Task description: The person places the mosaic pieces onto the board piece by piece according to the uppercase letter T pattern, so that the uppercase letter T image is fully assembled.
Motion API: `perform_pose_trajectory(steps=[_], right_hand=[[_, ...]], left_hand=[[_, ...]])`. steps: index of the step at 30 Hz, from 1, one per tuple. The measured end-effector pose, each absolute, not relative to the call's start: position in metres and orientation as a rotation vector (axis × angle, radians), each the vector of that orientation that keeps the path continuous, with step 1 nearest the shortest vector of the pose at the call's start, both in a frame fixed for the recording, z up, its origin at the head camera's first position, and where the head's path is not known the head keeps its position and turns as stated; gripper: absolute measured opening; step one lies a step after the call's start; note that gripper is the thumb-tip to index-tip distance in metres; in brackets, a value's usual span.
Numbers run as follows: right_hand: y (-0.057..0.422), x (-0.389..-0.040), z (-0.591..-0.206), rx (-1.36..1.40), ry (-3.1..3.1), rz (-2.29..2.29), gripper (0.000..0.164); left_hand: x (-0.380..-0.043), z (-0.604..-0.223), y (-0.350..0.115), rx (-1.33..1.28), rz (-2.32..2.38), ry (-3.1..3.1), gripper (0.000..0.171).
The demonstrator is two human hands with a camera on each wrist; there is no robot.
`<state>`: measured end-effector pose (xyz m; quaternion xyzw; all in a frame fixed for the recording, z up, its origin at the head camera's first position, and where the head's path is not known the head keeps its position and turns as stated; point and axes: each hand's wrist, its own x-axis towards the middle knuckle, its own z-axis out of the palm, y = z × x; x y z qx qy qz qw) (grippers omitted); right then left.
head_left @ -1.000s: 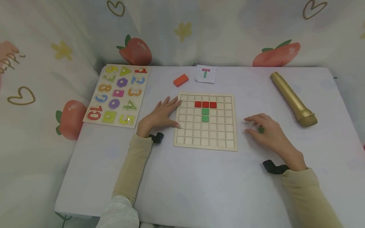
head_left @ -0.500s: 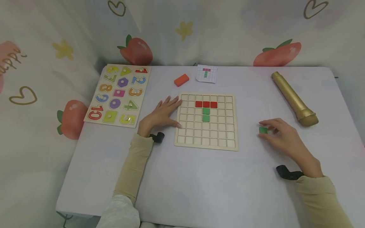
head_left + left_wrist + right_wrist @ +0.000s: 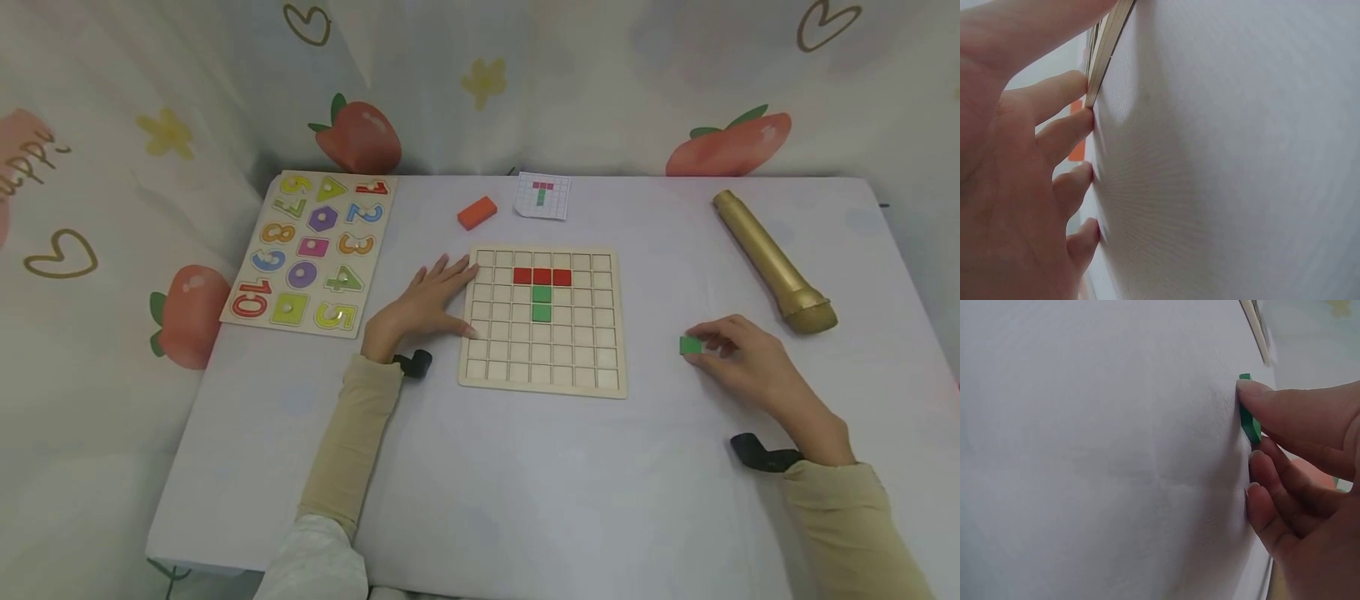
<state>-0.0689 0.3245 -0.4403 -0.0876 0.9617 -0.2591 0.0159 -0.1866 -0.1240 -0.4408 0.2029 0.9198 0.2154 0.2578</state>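
Between thumb and fingertips my right hand (image 3: 742,358) pinches a small green square tile (image 3: 690,345), to the right of the wooden grid board (image 3: 502,377). In the right wrist view the green tile (image 3: 1248,419) stands on edge, close against the white cloth. My left hand (image 3: 422,304) lies spread at the board's left side, thumb and index fingertip at its edge. The left wrist view has the other fingertips (image 3: 1084,178) resting on the cloth beside the board's edge (image 3: 1105,53). Set in the grid, three red tiles (image 3: 542,277) form a row, and two green tiles (image 3: 542,303) run down from its middle.
A small card (image 3: 551,208) printed with a red and green T lies behind the board, next to an orange block (image 3: 477,213). A number-and-shape puzzle board (image 3: 307,317) sits at the left. A gold microphone-shaped object (image 3: 772,260) lies at the right.
My right hand has shifted right and toward me, away from the board. The green tile, mostly hidden by the fingers before, now shows at the fingertips. My left hand stays put.
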Motion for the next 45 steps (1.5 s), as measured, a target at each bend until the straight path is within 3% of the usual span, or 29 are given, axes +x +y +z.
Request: perform_pose_trajectory(steps=[18, 45], right_hand=[[0.314, -0.073, -0.443, -0.319, 3.024, -0.806, 0.027], [0.271, -0.094, -0.438, -0.599, 3.036, -0.887, 0.026]], left_hand=[[-0.185, -0.439, -0.124, 0.536, 0.587, 2.49, 0.11], [-0.185, -0.435, -0.124, 0.545, 0.599, 2.489, 0.111]])
